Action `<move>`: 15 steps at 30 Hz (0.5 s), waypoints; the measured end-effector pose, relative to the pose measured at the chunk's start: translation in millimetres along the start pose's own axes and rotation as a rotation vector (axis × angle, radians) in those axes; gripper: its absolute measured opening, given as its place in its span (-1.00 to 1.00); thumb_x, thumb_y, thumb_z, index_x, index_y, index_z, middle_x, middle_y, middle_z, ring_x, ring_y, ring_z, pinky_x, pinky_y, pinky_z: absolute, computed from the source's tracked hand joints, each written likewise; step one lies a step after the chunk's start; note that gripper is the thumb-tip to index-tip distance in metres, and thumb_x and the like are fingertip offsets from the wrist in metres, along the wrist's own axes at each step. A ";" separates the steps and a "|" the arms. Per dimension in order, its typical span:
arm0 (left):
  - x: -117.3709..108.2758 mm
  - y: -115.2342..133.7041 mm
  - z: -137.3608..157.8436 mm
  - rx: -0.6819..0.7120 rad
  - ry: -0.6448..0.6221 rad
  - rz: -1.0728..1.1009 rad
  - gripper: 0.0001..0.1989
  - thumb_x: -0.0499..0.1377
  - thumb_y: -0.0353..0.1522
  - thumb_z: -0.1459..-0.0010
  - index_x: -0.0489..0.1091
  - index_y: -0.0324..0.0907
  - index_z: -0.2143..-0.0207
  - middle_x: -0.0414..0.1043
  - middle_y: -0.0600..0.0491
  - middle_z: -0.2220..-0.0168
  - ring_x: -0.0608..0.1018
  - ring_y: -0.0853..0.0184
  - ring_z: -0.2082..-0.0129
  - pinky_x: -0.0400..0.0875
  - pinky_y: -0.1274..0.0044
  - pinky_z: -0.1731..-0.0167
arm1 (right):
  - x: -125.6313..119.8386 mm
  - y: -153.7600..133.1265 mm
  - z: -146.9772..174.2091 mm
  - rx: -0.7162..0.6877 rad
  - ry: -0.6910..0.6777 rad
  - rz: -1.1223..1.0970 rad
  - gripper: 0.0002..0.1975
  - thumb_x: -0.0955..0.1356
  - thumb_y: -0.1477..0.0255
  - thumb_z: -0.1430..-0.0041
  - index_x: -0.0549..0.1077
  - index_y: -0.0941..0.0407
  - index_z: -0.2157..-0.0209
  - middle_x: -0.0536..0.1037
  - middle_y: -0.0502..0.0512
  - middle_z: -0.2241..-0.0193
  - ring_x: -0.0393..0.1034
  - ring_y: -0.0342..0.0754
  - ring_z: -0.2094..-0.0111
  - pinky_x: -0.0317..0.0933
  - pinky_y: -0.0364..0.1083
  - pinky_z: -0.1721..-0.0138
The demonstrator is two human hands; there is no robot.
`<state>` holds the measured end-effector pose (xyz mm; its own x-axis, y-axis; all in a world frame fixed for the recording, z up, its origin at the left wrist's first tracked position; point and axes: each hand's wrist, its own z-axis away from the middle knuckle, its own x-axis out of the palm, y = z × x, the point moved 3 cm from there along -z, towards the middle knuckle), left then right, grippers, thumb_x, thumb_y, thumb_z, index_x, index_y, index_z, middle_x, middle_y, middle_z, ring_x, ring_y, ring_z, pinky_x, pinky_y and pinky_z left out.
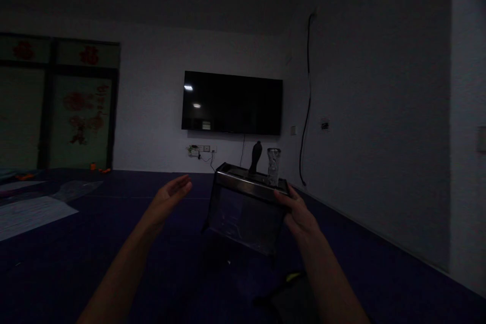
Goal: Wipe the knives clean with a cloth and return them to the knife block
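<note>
My right hand (298, 210) grips the right end of a box-shaped frame (243, 186), thumb on its shiny metal front edge. The frame has a dark top, black corner parts and a see-through front panel (243, 217). It tilts down to the right. A black knobbed handle (255, 158) stands up from its top, and beside that is a clear patterned glass cylinder (274, 166). Left of the frame, apart from it, my left hand (169, 197) is open with fingers stretched out and nothing in it. The frame's underside is too dark to make out.
A dark blue surface (170, 253) spreads below. White sheets (34, 215) and clear plastic (78, 190) lie at the left. Small orange things (102, 169) sit farther back. A dark item with a yellow patch (293, 277) lies near my right forearm. A television (232, 104) hangs on the wall.
</note>
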<state>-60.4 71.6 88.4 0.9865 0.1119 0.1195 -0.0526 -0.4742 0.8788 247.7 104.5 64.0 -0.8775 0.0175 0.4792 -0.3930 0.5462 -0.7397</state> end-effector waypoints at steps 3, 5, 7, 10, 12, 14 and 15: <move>0.1 -11.0 -5.4 0.035 -0.023 -0.005 -0.21 0.34 0.04 0.40 0.40 -0.17 0.09 0.22 -0.17 -0.16 0.19 0.07 -0.21 0.09 0.37 -0.15 | 22.6 5.9 13.7 0.109 -0.129 -0.049 -0.44 0.56 0.40 0.43 0.48 0.09 0.23 0.59 0.06 0.36 0.47 0.13 0.23 0.29 0.10 0.11; -1.8 -18.1 -8.9 0.070 -0.064 0.010 -0.15 0.33 0.08 0.41 0.38 -0.18 0.05 0.21 -0.18 -0.17 0.18 0.04 -0.21 0.09 0.38 -0.15 | 35.5 8.4 22.0 0.169 -0.190 -0.084 -0.44 0.56 0.43 0.45 0.49 0.09 0.25 0.60 0.07 0.37 0.47 0.15 0.22 0.28 0.11 0.10; -3.8 -23.8 -10.6 0.082 -0.118 0.072 -0.12 0.31 0.10 0.38 0.37 -0.20 0.02 0.27 -0.17 -0.14 0.23 0.02 -0.18 0.12 0.37 -0.13 | 46.1 10.5 28.8 0.238 -0.237 -0.149 -0.44 0.56 0.47 0.46 0.48 0.10 0.26 0.61 0.06 0.38 0.47 0.16 0.21 0.27 0.11 0.09; -6.2 -26.8 -9.3 0.082 -0.108 0.165 -0.11 0.29 0.10 0.37 0.36 -0.21 0.00 0.41 -0.15 -0.01 0.36 0.02 -0.08 0.21 0.38 -0.07 | 56.1 12.4 35.9 0.313 -0.273 -0.243 -0.44 0.57 0.50 0.47 0.47 0.09 0.27 0.61 0.04 0.41 0.48 0.16 0.22 0.27 0.10 0.09; -5.9 -26.1 -8.0 0.074 -0.048 0.199 -0.12 0.31 0.06 0.41 0.37 -0.22 0.02 0.47 -0.13 0.07 0.43 0.01 0.00 0.29 0.38 0.00 | 58.9 12.1 38.2 0.320 -0.283 -0.261 -0.45 0.57 0.50 0.46 0.47 0.09 0.27 0.61 0.03 0.43 0.48 0.16 0.22 0.27 0.10 0.08; -3.6 -25.1 -8.4 0.053 -0.003 0.238 -0.14 0.33 0.00 0.43 0.36 -0.22 0.04 0.49 -0.11 0.11 0.48 0.02 0.06 0.35 0.38 0.07 | 59.3 11.5 39.4 0.320 -0.290 -0.269 -0.45 0.56 0.51 0.45 0.47 0.09 0.27 0.61 0.03 0.43 0.48 0.16 0.21 0.26 0.10 0.08; -2.3 -24.8 -9.4 0.044 0.015 0.264 -0.15 0.34 -0.02 0.44 0.36 -0.21 0.04 0.49 -0.10 0.12 0.49 0.03 0.09 0.37 0.38 0.10 | 59.0 11.3 39.6 0.321 -0.294 -0.273 -0.45 0.56 0.52 0.44 0.46 0.09 0.26 0.61 0.03 0.42 0.48 0.16 0.21 0.25 0.10 0.07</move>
<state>-62.8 91.3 70.6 0.9372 -0.0074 0.3488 -0.3002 -0.5264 0.7955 180.6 78.5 65.2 -0.7533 -0.3515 0.5558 -0.6424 0.2125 -0.7363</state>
